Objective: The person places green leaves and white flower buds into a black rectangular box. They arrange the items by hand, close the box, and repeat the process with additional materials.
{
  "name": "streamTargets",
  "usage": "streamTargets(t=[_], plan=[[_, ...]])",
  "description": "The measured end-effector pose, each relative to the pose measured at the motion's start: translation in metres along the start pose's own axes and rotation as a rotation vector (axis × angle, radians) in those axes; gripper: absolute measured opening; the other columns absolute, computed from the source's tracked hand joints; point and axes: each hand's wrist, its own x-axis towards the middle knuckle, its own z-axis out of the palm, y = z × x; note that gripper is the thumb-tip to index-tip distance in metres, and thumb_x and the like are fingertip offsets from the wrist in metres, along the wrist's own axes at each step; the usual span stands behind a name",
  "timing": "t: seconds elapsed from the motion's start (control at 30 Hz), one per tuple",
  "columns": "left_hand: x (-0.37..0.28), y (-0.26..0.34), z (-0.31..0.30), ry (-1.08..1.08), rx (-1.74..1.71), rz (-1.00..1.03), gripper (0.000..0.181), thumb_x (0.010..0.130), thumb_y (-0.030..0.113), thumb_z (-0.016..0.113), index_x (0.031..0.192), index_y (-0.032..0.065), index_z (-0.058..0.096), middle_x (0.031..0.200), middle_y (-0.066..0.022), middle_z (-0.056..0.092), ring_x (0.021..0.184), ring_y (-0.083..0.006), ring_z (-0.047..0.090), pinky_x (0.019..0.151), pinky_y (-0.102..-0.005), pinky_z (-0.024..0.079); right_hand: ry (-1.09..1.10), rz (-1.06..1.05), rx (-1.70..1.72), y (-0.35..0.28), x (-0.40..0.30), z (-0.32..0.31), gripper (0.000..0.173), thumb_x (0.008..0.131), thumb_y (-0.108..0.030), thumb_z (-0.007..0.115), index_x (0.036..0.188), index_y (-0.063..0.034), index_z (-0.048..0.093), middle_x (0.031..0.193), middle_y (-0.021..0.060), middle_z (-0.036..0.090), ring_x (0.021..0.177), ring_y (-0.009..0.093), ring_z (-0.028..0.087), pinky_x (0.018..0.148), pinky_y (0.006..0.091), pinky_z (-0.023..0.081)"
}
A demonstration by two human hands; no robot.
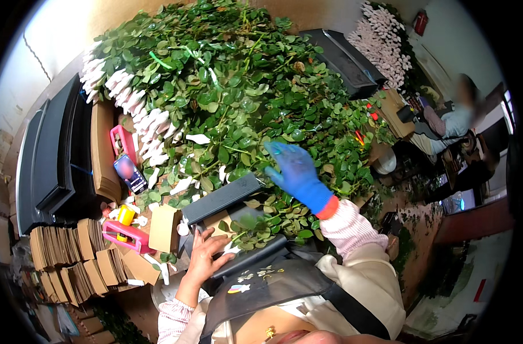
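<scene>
My left hand (207, 254) is bare, fingers spread, resting at the left edge of a dark wrapping sheet (261, 254). By its thumb lies a white-sleeved flower bud (232, 251), whose leafy stem (270, 232) runs right across the sheet. My right hand (296, 174), in a blue glove with an orange cuff, is over the near side of a large heap of leafy rose stems (244, 99). Its thumb stands apart from the fingers, and no stem shows clearly between them. A black corrugated strip (225, 198) lies between the hands.
Left are pink tape dispensers (128, 238), a lit phone (131, 174), a small cardboard block (163, 228), stacked cardboard pieces (55, 247) and black sheets (57, 150). White-sleeved buds (154, 129) edge the heap. A seated person (452, 124) is at right, near more sleeved flowers (379, 47).
</scene>
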Motion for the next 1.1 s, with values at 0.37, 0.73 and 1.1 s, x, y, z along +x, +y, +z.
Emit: streamTargets(t=[0.37, 0.73, 1.1], plan=[[0.0, 0.004, -0.002, 0.039, 0.034, 0.113, 0.024, 0.088, 0.011, 0.073, 0.112, 0.0063, 0.072, 0.106, -0.0084, 0.068, 0.099, -0.0308, 0.063, 0.085, -0.0401, 0.053, 0.004, 0.158, 0.13, 0.054, -0.008, -0.061, 0.043, 0.078, 0.004, 0.065, 0.116, -0.0142, 0.073, 0.116, 0.0086, 0.072, 0.111, 0.029, 0.066, 0.106, 0.0434, 0.047], [-0.004, -0.019, 0.007, 0.022, 0.055, 0.114, 0.027, 0.087, 0.012, 0.073, 0.113, 0.0036, 0.069, 0.112, -0.0131, 0.068, 0.1, -0.0356, 0.065, 0.088, -0.0417, 0.052, -0.328, -0.126, 0.774, 0.026, -0.005, -0.062, 0.042, 0.076, 0.009, 0.059, 0.11, -0.0104, 0.075, 0.108, 0.01, 0.074, 0.102, 0.031, 0.071, 0.09, 0.0426, 0.056], [-0.002, -0.022, 0.016, 0.163, -0.199, 0.004, 0.058, 0.079, 0.009, 0.087, 0.132, 0.0091, 0.063, 0.134, -0.0098, 0.058, 0.103, -0.0178, 0.063, 0.082, -0.0293, 0.056, -0.671, -0.019, 0.364, 0.035, -0.081, -0.027, 0.033, 0.083, -0.008, 0.061, 0.111, -0.0204, 0.073, 0.096, 0.0073, 0.071, 0.091, 0.031, 0.069, 0.081, 0.0474, 0.055]])
